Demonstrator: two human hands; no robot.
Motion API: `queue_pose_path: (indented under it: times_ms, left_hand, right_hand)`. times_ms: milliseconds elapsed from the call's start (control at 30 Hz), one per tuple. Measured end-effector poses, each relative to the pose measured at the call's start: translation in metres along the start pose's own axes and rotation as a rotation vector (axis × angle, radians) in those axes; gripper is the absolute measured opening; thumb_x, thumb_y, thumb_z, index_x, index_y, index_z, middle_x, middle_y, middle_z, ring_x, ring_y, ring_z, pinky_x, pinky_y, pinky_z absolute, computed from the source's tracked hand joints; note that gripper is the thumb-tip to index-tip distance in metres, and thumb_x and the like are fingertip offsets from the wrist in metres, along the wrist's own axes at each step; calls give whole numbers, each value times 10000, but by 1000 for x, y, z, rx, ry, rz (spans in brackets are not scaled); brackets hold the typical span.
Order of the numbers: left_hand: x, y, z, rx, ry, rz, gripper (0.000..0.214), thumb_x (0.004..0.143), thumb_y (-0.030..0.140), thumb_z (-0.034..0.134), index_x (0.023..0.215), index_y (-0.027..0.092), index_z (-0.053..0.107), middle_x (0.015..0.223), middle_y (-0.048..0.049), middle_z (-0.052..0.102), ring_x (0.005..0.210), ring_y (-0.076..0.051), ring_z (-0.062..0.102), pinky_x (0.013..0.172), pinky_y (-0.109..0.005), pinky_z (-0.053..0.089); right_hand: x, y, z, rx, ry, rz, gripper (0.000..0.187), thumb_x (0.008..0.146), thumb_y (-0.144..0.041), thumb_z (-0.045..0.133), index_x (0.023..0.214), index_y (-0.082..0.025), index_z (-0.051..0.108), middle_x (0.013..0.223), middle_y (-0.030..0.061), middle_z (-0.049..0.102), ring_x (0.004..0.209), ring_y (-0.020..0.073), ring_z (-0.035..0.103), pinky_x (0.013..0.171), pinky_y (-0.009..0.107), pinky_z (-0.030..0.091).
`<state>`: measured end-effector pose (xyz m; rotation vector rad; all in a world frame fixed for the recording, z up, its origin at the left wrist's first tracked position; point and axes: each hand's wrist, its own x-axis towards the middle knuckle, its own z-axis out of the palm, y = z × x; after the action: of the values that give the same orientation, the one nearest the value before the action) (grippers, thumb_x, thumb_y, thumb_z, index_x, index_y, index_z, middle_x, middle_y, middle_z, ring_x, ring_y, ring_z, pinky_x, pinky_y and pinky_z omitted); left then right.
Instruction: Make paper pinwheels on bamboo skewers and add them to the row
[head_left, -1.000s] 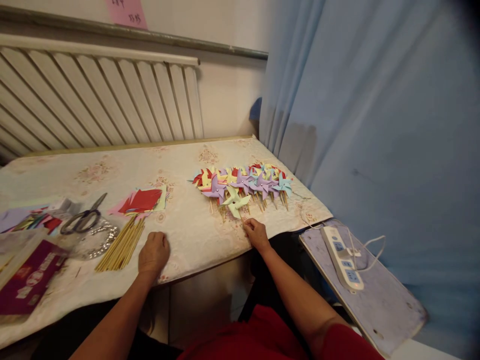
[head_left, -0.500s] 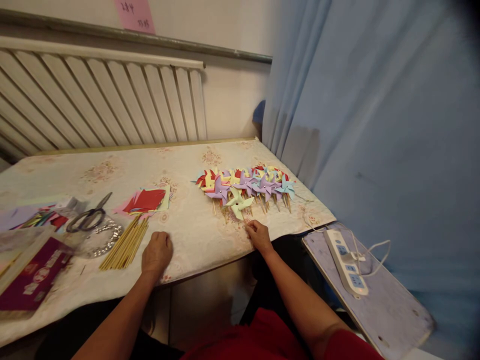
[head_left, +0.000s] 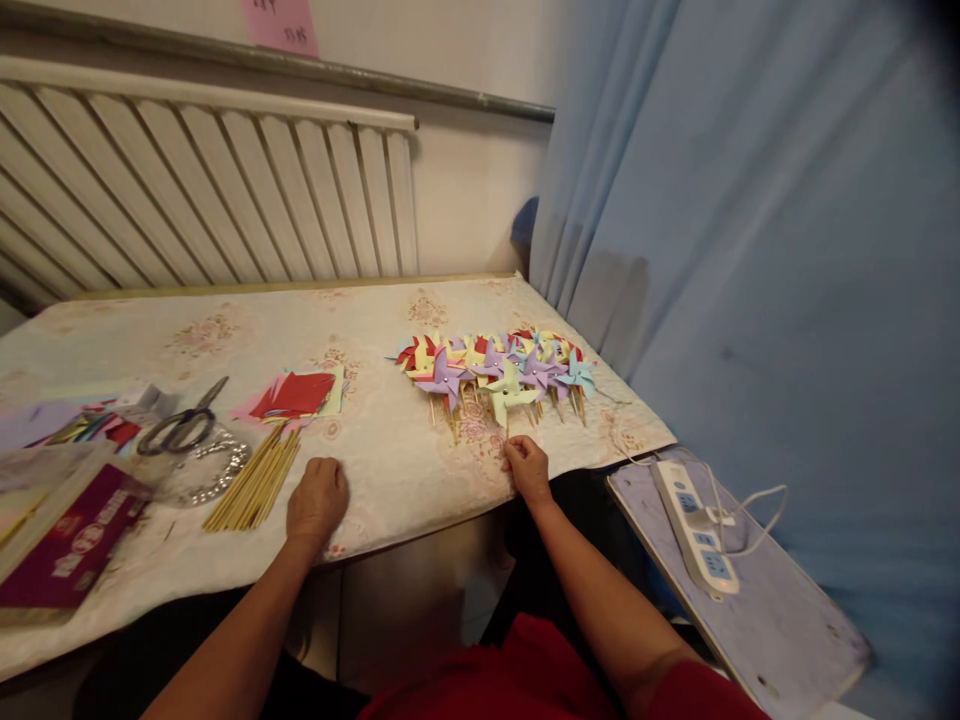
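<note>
My right hand (head_left: 527,467) pinches the lower end of the stick of a pale green paper pinwheel (head_left: 508,396). This pinwheel lies at the near side of a group of finished pinwheels (head_left: 540,370) in purple, red, yellow and light blue, and partly overlaps them. My left hand (head_left: 318,497) rests on the table near its front edge, curled into a loose fist with nothing seen in it. Just left of that hand lies a bundle of thin wooden sticks (head_left: 255,480). Behind the sticks is a stack of coloured paper squares (head_left: 296,396), red on top.
Dark-handled scissors (head_left: 180,430) and a ring of silvery beads or pins (head_left: 217,470) sit at the left, beside paper scraps (head_left: 45,425) and a purple box (head_left: 75,545). A power strip (head_left: 699,530) lies on a lower board at the right. A blue curtain (head_left: 765,250) hangs there.
My right hand has shifted slightly right, bringing the pale green pinwheel closer against the group. My left hand stays in place on the table. The view has moved a little.
</note>
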<state>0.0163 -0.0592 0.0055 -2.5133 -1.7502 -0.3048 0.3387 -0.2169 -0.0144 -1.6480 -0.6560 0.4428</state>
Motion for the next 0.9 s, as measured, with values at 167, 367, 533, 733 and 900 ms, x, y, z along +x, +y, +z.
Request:
queue_pose_path:
  times_ms: [167,367,533,733,900]
  left_hand:
    - [1,0,1,3,10,4,283,983,301,334,979,171,586,1085,-106,595,845,-220,609,649,-337,381]
    - [1,0,0,-1,6,8,280,982,302,335,981,173,584,1086,-103,593,863,-218,609,660,-329,391]
    - [2,-2,2,-11,9,12,290,981,307,329,983,177,588,1088,-111,593,870,-222,606,669,-329,398]
    - [4,-4,4,-16,-13,4,305,980,318,326,1010,173,592,1119,-118,587,873,-219,606,668,-322,405]
    - [5,-5,6,-13,-5,12,317,978,320,322,1011,169,599,1099,-119,585,864,-221,603,670,-331,409]
  right_hand:
    - [0,0,0,-33,9,-1,193,721,-401,570,758,-214,599,516,-55,566,470,150,572,546,264,465]
    - [2,4,2,-50,23,-18,167,729,-391,569,737,-225,589,521,-57,575,484,157,592,555,266,473]
    - [2,4,3,-85,13,-21,167,742,-389,563,746,-226,598,508,-59,570,479,157,595,578,269,485]
    - [0,-2,2,-74,-9,-36,153,752,-368,554,735,-221,593,574,-40,610,489,147,595,570,263,476]
    - [-1,-3,2,-67,-26,-28,137,759,-349,545,754,-221,595,539,-52,581,482,147,583,572,262,474]
